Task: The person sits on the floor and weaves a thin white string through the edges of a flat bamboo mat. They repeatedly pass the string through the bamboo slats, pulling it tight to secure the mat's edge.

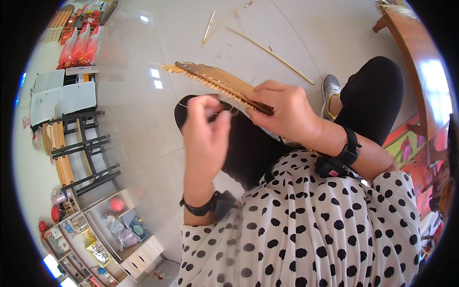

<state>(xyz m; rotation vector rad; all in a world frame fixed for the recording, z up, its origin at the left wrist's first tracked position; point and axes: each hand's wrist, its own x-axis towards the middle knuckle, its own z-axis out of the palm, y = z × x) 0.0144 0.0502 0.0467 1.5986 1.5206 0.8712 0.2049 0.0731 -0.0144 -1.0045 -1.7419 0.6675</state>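
My right hand (291, 107) is closed on the near end of a flat mat of straw-coloured stalks (215, 76). The stalks' round cut ends line up along the mat's lower edge, and dark brown strips show at its upper edge and near my fingers. Just below that edge is my left hand (203, 131), blurred by motion, with thumb and fingers curled toward each other. A thin pale thread (181, 104) curves out beside these fingers and appears pinched in them. The mat is held tilted above my knee.
Loose stalks (272, 55) and small scraps lie on the tiled floor ahead. A wooden bench (406, 36) stands at right. Along the left are red bags (81, 48), black metal frames (83, 148) and a shelf unit (138, 258) holding packages. My legs (377, 95) are below the work.
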